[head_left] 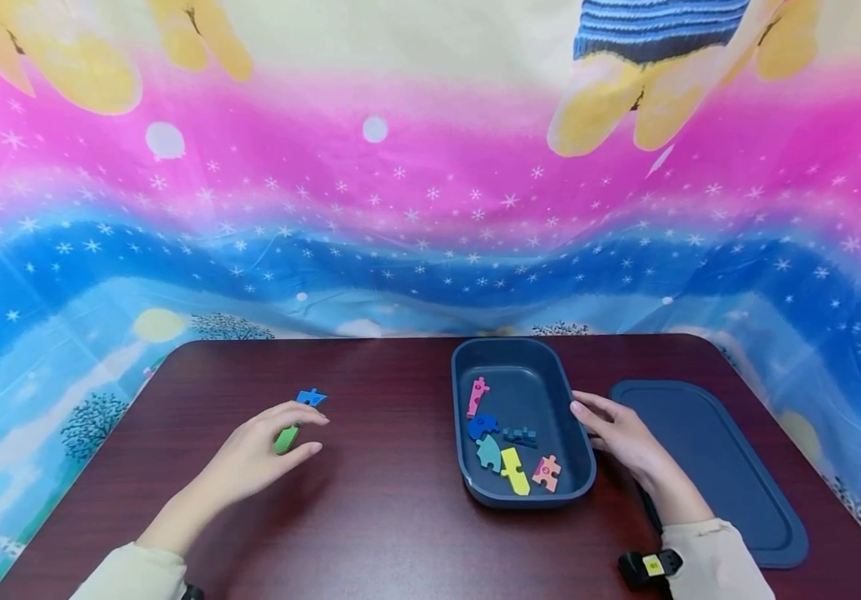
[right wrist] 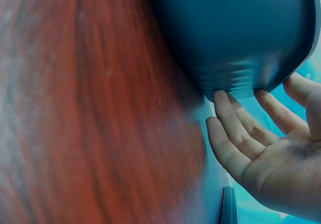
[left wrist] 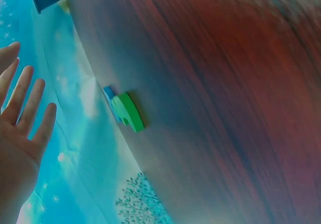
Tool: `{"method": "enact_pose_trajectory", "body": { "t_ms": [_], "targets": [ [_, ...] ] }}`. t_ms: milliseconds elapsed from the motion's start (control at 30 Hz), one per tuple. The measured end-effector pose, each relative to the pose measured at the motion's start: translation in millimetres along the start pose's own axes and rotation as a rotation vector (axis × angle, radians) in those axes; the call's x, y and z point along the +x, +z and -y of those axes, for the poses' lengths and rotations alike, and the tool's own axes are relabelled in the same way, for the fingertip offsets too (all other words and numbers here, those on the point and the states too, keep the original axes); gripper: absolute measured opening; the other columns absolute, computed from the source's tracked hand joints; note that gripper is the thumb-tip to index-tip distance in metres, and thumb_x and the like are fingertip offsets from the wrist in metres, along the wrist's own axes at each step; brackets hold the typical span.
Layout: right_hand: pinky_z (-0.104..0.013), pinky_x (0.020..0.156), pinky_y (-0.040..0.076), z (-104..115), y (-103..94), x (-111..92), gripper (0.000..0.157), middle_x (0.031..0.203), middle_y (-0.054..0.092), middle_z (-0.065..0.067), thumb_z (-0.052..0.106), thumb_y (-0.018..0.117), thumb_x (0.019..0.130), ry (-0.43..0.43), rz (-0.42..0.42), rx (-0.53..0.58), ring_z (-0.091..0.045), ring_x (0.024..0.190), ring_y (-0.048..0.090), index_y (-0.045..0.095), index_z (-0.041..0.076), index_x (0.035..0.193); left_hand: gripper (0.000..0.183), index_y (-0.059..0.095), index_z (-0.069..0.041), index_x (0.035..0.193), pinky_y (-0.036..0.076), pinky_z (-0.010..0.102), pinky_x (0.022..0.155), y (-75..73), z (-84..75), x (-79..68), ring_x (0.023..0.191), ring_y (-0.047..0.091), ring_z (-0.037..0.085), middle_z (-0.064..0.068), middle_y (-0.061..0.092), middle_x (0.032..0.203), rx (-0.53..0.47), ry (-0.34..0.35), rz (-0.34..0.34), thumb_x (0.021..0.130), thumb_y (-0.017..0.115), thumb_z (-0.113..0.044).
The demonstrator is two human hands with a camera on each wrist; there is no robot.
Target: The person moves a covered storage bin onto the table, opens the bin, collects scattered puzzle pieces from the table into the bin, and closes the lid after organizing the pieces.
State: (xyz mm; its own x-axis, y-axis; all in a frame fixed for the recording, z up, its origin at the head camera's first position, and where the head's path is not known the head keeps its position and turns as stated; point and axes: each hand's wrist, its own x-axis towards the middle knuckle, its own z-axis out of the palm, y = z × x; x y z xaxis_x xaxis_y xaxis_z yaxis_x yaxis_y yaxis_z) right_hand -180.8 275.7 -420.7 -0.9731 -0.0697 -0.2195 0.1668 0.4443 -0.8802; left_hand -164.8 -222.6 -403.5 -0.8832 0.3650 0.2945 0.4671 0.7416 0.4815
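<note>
We see a dark reddish-brown table with streaked wood grain, a glossy top and rounded far corners. On it, right of the middle, stands a dark blue-grey container, its long sides running away from us. To its right, near the table's right edge, we find a matching lid lying flat. On the left lie a green piece and, just beyond it, a blue piece; we cannot tell whether they touch.
</note>
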Motion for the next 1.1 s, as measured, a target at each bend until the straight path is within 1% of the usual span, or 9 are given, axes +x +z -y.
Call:
{"method": "enact_pose_trajectory", "body": {
  "t_ms": [100, 167, 333, 500, 667, 933, 1100],
  "targets": [
    [-0.050, 0.097, 0.049, -0.1, -0.4, 0.1, 0.073, 0.144, 0.044, -0.030, 0.050, 0.050, 0.101, 0.000, 0.001, 0.001, -0.040, 0.120, 0.057, 0.032, 0.002, 0.154, 0.036, 0.068, -0.035, 0.115, 0.052, 0.043, 0.080, -0.9, 7.0, -0.3, 0.108, 0.062, 0.018, -0.017, 0.062, 0.117, 0.010, -0.005, -0.008, 0.084, 0.081, -0.021],
    [-0.050, 0.096, 0.049, -0.1, -0.5, 0.3, 0.074, 0.144, 0.044, -0.030, 0.050, 0.050, 0.101, -0.001, 0.002, 0.003, -0.040, 0.120, 0.057, 0.032, 0.002, 0.154, 0.035, 0.068, -0.033, 0.115, 0.052, 0.044, 0.079, -1.8, 11.9, -0.3, 0.106, 0.062, 0.018, -0.016, 0.063, 0.115, 0.013, -0.006, -0.010, 0.084, 0.081, -0.020],
    [-0.050, 0.097, 0.049, 0.4, 0.2, -0.5, 0.074, 0.145, 0.044, -0.029, 0.050, 0.051, 0.100, 0.000, 0.002, 0.012, -0.040, 0.121, 0.056, 0.032, 0.003, 0.154, 0.035, 0.069, -0.026, 0.117, 0.051, 0.048, 0.086, -3.8, 24.7, -0.7, 0.110, 0.062, 0.020, -0.012, 0.064, 0.114, 0.026, -0.009, -0.009, 0.084, 0.081, -0.019],
    [-0.050, 0.097, 0.049, 0.0, 0.4, -0.5, 0.074, 0.144, 0.044, -0.029, 0.050, 0.051, 0.100, -0.001, 0.001, 0.009, -0.039, 0.121, 0.056, 0.032, 0.003, 0.153, 0.036, 0.069, -0.019, 0.118, 0.050, 0.050, 0.088, -4.9, 35.7, -4.0, 0.109, 0.063, 0.022, -0.009, 0.065, 0.115, 0.025, -0.053, 0.013, 0.084, 0.081, -0.019],
    [-0.049, 0.097, 0.049, -0.2, 0.2, -1.2, 0.075, 0.144, 0.044, -0.029, 0.051, 0.051, 0.100, 0.001, -0.001, 0.011, -0.039, 0.121, 0.056, 0.032, 0.003, 0.153, 0.037, 0.069, -0.018, 0.119, 0.050, 0.053, 0.088, -5.4, 41.4, -6.8, 0.108, 0.063, 0.025, -0.006, 0.065, 0.115, 0.025, -0.091, 0.029, 0.084, 0.081, -0.020],
    [-0.049, 0.097, 0.049, -0.3, 0.6, -1.2, 0.074, 0.143, 0.046, -0.029, 0.051, 0.052, 0.100, 0.004, -0.006, 0.011, -0.038, 0.120, 0.057, 0.033, 0.003, 0.153, 0.041, 0.069, -0.016, 0.121, 0.047, 0.056, 0.093, -4.6, 49.8, -6.6, 0.114, 0.060, 0.029, 0.001, 0.065, 0.119, -0.011, -0.134, 0.065, 0.082, 0.083, -0.020],
    [-0.049, 0.097, 0.049, -0.2, 1.1, -0.9, 0.074, 0.142, 0.047, -0.028, 0.051, 0.052, 0.100, 0.004, -0.008, 0.013, -0.038, 0.119, 0.057, 0.033, 0.003, 0.153, 0.046, 0.067, -0.014, 0.123, 0.048, 0.056, 0.092, -5.0, 57.2, -5.4, 0.111, 0.062, 0.030, 0.004, 0.063, 0.121, -0.030, -0.144, 0.089, 0.081, 0.084, -0.023]
  ]
}}
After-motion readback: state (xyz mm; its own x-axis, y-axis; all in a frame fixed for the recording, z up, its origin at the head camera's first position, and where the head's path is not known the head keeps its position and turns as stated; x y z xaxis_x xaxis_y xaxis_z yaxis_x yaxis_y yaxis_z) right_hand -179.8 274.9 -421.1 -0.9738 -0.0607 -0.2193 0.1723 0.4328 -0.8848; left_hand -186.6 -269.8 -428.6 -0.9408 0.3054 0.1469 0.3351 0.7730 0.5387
